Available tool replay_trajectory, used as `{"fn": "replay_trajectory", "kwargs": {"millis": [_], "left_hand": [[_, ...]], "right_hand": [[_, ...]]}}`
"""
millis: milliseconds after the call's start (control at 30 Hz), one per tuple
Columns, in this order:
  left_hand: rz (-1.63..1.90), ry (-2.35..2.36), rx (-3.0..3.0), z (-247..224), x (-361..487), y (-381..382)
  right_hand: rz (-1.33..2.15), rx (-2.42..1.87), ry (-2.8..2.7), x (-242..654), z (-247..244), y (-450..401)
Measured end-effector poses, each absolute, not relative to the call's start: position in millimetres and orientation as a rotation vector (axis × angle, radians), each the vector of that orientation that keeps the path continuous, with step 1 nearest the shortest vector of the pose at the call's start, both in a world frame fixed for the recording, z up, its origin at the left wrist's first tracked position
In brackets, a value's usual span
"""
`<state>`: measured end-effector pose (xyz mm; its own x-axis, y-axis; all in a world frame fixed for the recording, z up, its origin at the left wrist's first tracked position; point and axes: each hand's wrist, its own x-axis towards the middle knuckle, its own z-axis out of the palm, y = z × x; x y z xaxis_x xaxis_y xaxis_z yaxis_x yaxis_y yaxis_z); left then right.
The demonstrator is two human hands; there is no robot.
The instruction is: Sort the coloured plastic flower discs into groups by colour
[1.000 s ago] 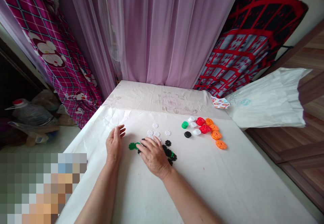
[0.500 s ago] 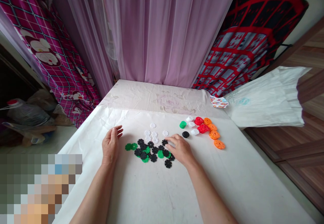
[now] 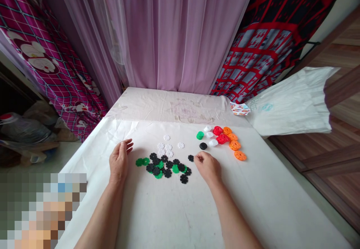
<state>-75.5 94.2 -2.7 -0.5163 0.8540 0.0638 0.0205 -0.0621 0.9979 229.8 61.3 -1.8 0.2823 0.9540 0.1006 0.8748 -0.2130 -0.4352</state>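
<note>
My right hand (image 3: 208, 165) pinches one black notched plastic disc (image 3: 191, 158) at its edge, to the right of the loose pile. On the left, my left hand (image 3: 119, 159) rests at the table with its fingers apart and nothing in it. Between the hands lie black notched discs (image 3: 168, 173) mixed with green discs (image 3: 175, 168). Several white discs (image 3: 167, 137) lie just behind them. Beyond my right hand a black disc stack (image 3: 203, 146) and a green disc stack (image 3: 200, 135) stand near white stacks (image 3: 213, 143).
Red disc stacks (image 3: 222, 139) and a row of orange stacks (image 3: 240, 155) lie at the right. A white bag (image 3: 292, 104) hangs over the right table edge beside a small patterned piece (image 3: 240, 108). Curtains (image 3: 180, 35) rise behind the table (image 3: 168, 211).
My right hand has drawn a black disc out of the pile to the right, its fingers now closed on it. My left hand stays open. The view has shifted slightly.
</note>
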Motion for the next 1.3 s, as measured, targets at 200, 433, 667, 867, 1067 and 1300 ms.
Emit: {"fn": "replay_trajectory", "kwargs": {"millis": [200, 433, 667, 867, 1067, 1300], "left_hand": [[1.649, 1.574, 0.946, -4, -76, 95], [1.648, 1.569, 0.950, -3, -75, 95], [1.657, 1.562, 0.933, -2, -74, 95], [1.648, 1.571, 0.929, -2, -74, 95], [1.647, 1.572, 0.939, -1, -74, 95], [1.642, 1.585, 0.941, 0, -73, 95]], "right_hand": [[0.157, -1.847, -1.706, 222, -10, 51], [0.204, -1.612, -2.045, 197, -3, 35], [0.229, -1.573, -1.869, 208, -11, 42], [0.126, -1.766, -1.708, 233, -18, 53], [0.064, -1.843, -1.867, 228, -15, 53], [0.064, -1.855, -1.885, 229, -13, 55]]}}
